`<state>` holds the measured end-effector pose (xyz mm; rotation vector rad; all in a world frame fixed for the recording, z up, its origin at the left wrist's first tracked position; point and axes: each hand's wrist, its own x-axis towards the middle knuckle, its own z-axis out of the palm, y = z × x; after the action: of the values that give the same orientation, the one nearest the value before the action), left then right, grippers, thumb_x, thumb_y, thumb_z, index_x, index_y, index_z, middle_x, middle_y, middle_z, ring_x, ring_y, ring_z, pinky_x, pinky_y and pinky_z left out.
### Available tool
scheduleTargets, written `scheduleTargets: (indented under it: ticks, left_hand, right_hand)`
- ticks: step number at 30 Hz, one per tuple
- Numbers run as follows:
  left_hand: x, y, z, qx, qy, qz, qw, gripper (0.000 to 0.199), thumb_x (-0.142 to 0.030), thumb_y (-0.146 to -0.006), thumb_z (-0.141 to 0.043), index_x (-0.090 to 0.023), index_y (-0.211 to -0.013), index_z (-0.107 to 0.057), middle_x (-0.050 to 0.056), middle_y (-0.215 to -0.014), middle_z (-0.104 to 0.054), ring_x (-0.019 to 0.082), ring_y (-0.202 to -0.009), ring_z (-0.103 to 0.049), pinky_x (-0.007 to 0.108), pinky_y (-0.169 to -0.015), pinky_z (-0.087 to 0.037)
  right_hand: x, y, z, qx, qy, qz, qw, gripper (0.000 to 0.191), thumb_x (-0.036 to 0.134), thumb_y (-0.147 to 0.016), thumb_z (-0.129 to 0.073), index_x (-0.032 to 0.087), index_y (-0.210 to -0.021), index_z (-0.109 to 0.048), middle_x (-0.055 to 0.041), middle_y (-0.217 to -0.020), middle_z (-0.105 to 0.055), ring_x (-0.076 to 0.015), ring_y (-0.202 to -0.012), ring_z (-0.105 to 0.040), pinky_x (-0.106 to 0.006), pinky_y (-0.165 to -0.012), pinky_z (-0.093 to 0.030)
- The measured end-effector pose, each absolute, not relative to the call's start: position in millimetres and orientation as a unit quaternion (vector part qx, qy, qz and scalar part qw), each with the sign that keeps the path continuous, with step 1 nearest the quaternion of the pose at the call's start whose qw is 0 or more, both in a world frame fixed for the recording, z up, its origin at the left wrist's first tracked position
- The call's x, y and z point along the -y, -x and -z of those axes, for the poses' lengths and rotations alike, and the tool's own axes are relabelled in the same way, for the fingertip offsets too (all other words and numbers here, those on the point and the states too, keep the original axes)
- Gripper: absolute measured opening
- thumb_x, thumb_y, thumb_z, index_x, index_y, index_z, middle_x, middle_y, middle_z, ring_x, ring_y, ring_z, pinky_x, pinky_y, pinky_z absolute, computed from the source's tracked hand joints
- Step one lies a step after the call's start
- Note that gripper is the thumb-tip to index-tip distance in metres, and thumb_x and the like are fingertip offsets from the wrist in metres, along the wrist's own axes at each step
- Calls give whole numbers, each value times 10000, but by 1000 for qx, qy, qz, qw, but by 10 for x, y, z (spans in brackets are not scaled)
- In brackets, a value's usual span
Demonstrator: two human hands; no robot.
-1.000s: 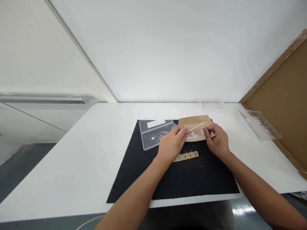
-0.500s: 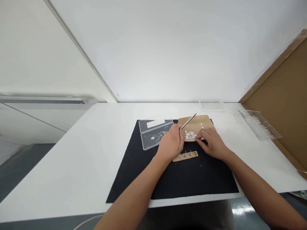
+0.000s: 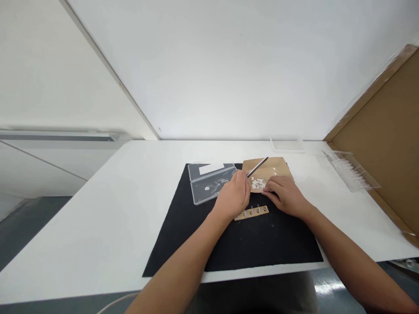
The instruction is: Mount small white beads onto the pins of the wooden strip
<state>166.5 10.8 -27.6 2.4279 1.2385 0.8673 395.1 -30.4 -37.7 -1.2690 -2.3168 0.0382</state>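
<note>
My left hand [image 3: 233,194] is closed around a slim, tapered dark-and-silver tool [image 3: 257,167], which points up and away to the right. My right hand [image 3: 284,194] is in a pinch at the near edge of a brown paper sheet [image 3: 262,163]. Its fingertips are beside a pile of small white flakes [image 3: 258,183]; whatever they hold is too small to make out. Just below the hands lies a narrow tan strip [image 3: 248,215] with several small clear and metallic pieces standing along it. My left hand covers part of an open clear plastic case [image 3: 199,197] holding thin clear slivers and a white disc.
A black mat [image 3: 183,244] lies under these things on the white table [image 3: 98,226]. Farther right is a clear tray [image 3: 352,174] with several pale pieces, beside a brown cardboard panel [image 3: 386,126]. A clear, open-topped container [image 3: 288,146] stands near the back wall.
My right hand has shifted slightly left and down along the flakes. The tool in my left hand has turned a little, showing more of its dark side. The whole view has drifted slightly.
</note>
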Motion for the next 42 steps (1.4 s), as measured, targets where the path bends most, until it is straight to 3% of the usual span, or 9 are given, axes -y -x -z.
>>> scheduleTargets:
  ticks: [19, 31, 38, 42]
  left_hand:
    - [-103, -1658, 313, -443, -846, -295, 39, 250, -267, -1080, -358, -210, -1261, -520, 87, -1149, -726, 206, -819, -724, 279, -605, -494]
    - [-92, -1671, 270, -447, -848, -281, 51, 243, -269, -1069, -386, -202, -1228, -557, 91, -1124, -730, 194, -788, -721, 272, -610, -501]
    - [-115, -1670, 314, -406, -854, -316, 71, 218, -233, -1056, -451, -194, -1226, -582, 64, -1046, -754, 184, -811, -724, 280, -688, -549]
    - [-96, -1674, 295, -377, -854, -345, 97, 209, -226, -1075, -445, -183, -1222, -587, 83, -1088, -753, 216, -950, -736, 328, -826, -581]
  right_hand:
    - [296, -3987, 401, 869, 432, -29, 241, 87, 286, -1056, -578, 237, -992, -613, -61, -1010, -699, -220, -941, -643, -379, -816, -500]
    - [318, -3969, 376, 876, 412, 16, 249, 72, 232, -1018, -616, 236, -946, -611, -37, -936, -741, -203, -886, -695, -389, -853, -484]
    - [337, -3978, 356, 867, 396, -60, 295, 84, 272, -1003, -653, 252, -924, -630, -36, -958, -737, -202, -885, -684, -386, -808, -515]
    - [348, -4011, 308, 854, 409, -79, 311, 60, 287, -997, -668, 270, -953, -630, -30, -954, -732, -218, -896, -678, -418, -828, -541]
